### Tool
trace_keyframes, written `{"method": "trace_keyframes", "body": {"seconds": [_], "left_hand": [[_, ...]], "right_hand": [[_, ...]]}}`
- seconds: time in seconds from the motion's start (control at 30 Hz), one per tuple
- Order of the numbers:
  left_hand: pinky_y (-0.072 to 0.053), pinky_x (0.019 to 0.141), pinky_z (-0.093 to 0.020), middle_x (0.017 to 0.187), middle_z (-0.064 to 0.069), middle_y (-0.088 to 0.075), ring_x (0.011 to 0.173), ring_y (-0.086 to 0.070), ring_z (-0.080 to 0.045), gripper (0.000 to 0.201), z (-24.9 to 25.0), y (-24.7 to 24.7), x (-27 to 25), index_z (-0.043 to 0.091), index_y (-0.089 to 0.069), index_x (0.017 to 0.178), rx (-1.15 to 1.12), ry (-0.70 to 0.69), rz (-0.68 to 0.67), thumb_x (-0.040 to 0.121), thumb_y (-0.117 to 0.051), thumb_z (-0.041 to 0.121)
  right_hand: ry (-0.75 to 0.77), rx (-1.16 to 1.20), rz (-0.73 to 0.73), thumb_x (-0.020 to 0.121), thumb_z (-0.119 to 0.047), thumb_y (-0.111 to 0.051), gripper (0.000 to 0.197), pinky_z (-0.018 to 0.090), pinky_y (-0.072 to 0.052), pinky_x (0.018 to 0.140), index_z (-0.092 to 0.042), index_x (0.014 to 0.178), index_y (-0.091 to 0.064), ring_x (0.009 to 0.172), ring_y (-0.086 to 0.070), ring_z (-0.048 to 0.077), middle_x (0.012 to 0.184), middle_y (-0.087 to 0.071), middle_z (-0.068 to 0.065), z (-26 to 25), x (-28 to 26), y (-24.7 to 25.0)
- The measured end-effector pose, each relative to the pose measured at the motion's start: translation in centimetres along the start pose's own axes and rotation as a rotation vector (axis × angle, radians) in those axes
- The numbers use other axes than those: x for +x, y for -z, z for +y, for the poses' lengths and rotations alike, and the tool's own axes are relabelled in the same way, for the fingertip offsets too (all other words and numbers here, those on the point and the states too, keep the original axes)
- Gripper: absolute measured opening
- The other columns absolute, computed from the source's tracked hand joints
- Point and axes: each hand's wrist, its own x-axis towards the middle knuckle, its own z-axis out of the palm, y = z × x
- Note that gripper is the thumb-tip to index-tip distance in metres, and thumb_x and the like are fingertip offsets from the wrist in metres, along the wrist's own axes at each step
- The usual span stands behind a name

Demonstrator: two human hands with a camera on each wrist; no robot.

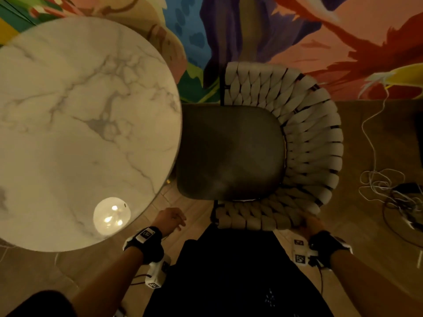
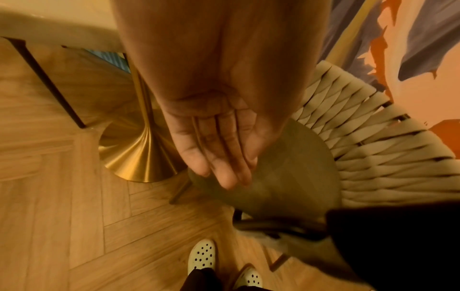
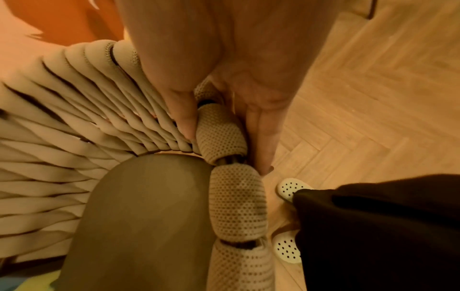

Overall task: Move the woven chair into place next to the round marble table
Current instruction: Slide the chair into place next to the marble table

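The woven chair (image 1: pixel 304 143) has a cream braided back and arms and a dark grey seat (image 1: pixel 231 152). Its seat front edge meets the right rim of the round marble table (image 1: pixel 80 124). My right hand (image 1: pixel 307 226) grips the near woven arm of the chair (image 3: pixel 219 133), thumb on the inside and fingers (image 3: pixel 261 141) on the outside. My left hand (image 1: pixel 171 219) hangs free between the table and the chair, fingers (image 2: pixel 224 157) straight and relaxed above the seat corner (image 2: pixel 273 187), holding nothing.
A painted mural wall (image 1: pixel 297 30) stands right behind the chair and table. The table's gold pedestal base (image 2: pixel 134 157) sits on herringbone wood floor (image 2: pixel 62 196). Tangled white and black cables (image 1: pixel 389 191) lie on the floor to the right. My feet in white clogs (image 2: pixel 201 256) stand by the chair.
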Motion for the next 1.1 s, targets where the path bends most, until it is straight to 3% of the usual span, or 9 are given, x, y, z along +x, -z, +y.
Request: {"method": "trace_keyframes", "body": {"seconds": [0.1, 0.33, 0.43, 0.57, 0.67, 0.77, 0.9, 1.0, 1.1], "left_hand": [[-0.048, 0.055, -0.017, 0.079, -0.002, -0.073, 0.063, -0.067, -0.011, 0.024, -0.3, -0.3, 0.2, 0.017, -0.066, 0.082, -0.008, 0.016, -0.004, 0.084, -0.046, 0.002], [-0.056, 0.083, -0.040, 0.102, 0.000, -0.068, 0.088, -0.066, -0.022, 0.032, 3.8, -2.6, 2.0, 0.028, -0.058, 0.106, 0.056, -0.086, 0.168, 0.079, -0.053, 0.011], [-0.055, 0.081, -0.038, 0.111, -0.007, -0.065, 0.092, -0.065, -0.027, 0.039, 7.3, -4.1, 3.0, 0.029, -0.053, 0.117, 0.092, -0.151, 0.225, 0.081, -0.053, 0.014], [-0.046, 0.088, -0.031, 0.130, -0.006, -0.052, 0.110, -0.058, -0.030, 0.037, 9.5, -5.3, 4.9, 0.024, -0.056, 0.123, 0.117, -0.104, 0.226, 0.087, -0.054, 0.029], [-0.051, 0.088, -0.039, 0.123, -0.012, -0.058, 0.100, -0.061, -0.031, 0.031, 9.2, -5.7, 6.2, 0.014, -0.066, 0.111, -0.119, 0.034, 0.331, 0.086, -0.056, 0.030], [-0.052, 0.080, -0.040, 0.115, -0.024, -0.063, 0.084, -0.056, -0.029, 0.029, 8.5, -6.2, 7.6, 0.006, -0.063, 0.107, -0.425, 0.210, 0.433, 0.086, -0.057, 0.025], [-0.053, 0.084, -0.058, 0.118, -0.015, -0.053, 0.109, -0.056, -0.041, 0.054, 10.0, -8.1, 8.2, 0.023, -0.040, 0.127, -1.027, 0.443, 0.345, 0.081, -0.065, 0.038], [-0.054, 0.081, -0.054, 0.134, -0.022, -0.048, 0.113, -0.055, -0.044, 0.066, 11.7, -8.8, 8.4, 0.022, -0.025, 0.142, -1.142, 0.444, 0.358, 0.087, -0.062, 0.024], [-0.054, 0.062, -0.038, 0.141, -0.023, -0.045, 0.097, -0.056, -0.034, 0.069, 11.0, -8.9, 9.3, 0.011, -0.024, 0.145, -1.126, 0.401, 0.344, 0.087, -0.061, 0.008]], "right_hand": [[0.048, -0.065, -0.049, 0.100, -0.015, -0.042, 0.046, 0.047, -0.046, 0.071, -0.013, 0.145, -0.035, 0.101, -0.053, 0.034, 0.140, -0.044, 0.015, -2.7, -0.1, -2.6], [0.028, -0.273, -0.062, 0.096, -0.018, -0.053, 0.048, 0.048, -0.051, 0.077, -0.010, 0.141, -0.040, 0.082, -0.058, 0.031, 0.142, -0.046, 0.017, -5.6, 1.3, -6.1], [-0.002, -0.393, -0.127, 0.090, -0.024, -0.063, 0.053, 0.059, -0.044, 0.102, -0.014, 0.139, -0.044, 0.104, -0.060, 0.041, 0.133, -0.051, 0.016, -6.4, 2.0, -5.0], [0.113, -0.477, -0.052, 0.090, -0.023, -0.062, 0.046, 0.057, -0.042, 0.105, -0.004, 0.130, -0.053, 0.121, -0.054, 0.040, 0.135, -0.055, 0.020, -10.3, 3.4, -2.9], [0.174, -0.486, 0.021, 0.082, -0.034, -0.070, 0.056, 0.048, -0.053, 0.090, -0.001, 0.125, -0.057, 0.102, -0.063, 0.034, 0.126, -0.060, 0.025, -15.8, 3.7, -2.6], [0.230, -0.524, 0.048, 0.095, -0.028, -0.052, 0.044, 0.029, -0.050, 0.066, -0.003, 0.132, -0.049, 0.074, -0.058, 0.018, 0.092, -0.061, 0.009, -22.0, 3.6, -3.4], [0.289, -0.538, 0.017, 0.087, -0.045, -0.061, 0.055, 0.042, -0.054, 0.077, -0.005, 0.125, -0.057, 0.087, -0.064, 0.027, 0.112, -0.067, 0.017, -27.8, 3.8, -5.7], [0.254, -0.539, -0.078, 0.095, -0.044, -0.047, 0.038, 0.037, -0.047, 0.064, -0.014, 0.116, -0.053, 0.082, -0.060, 0.024, 0.095, -0.062, 0.009, -28.9, 2.1, -8.6], [0.237, -0.592, -0.124, 0.094, -0.047, -0.047, 0.053, 0.036, -0.047, 0.062, -0.010, 0.132, -0.047, 0.085, -0.060, 0.024, 0.111, -0.062, 0.012, -28.8, 2.0, -9.3]]}}
